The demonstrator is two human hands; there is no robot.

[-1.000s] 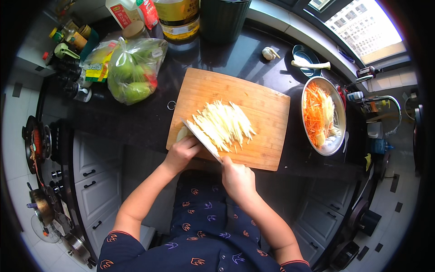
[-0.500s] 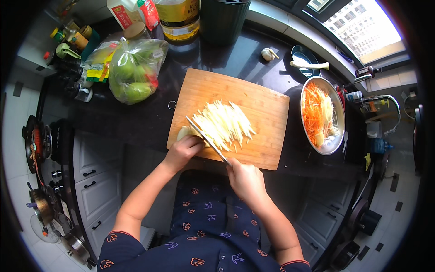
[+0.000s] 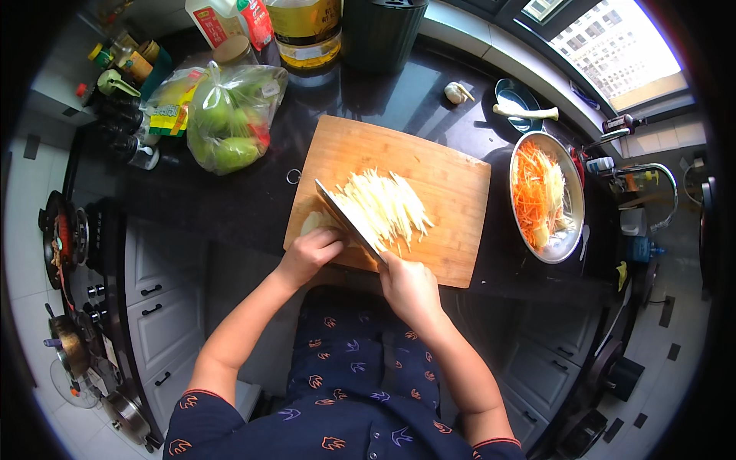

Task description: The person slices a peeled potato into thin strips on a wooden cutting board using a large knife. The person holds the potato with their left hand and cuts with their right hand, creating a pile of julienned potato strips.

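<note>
Right hand (image 3: 410,287) closed round handle end of knife (image 3: 346,218), blade slanting between left hand (image 3: 309,254) and heap of pale strips (image 3: 389,205) mid-way across wooden cutting board (image 3: 454,230). Left hand, fingers curled, presses uncut pale piece (image 3: 312,221) near board's left edge; fingertips partly hidden. Risk: fingers just beside blade, could be nicked if piece slips or blade strays left.

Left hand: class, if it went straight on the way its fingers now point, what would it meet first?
Past the pale piece by its fingers, the left hand would probably first meet the knife blade, slanting just ahead; any gap between them is hard to judge from above.
</note>
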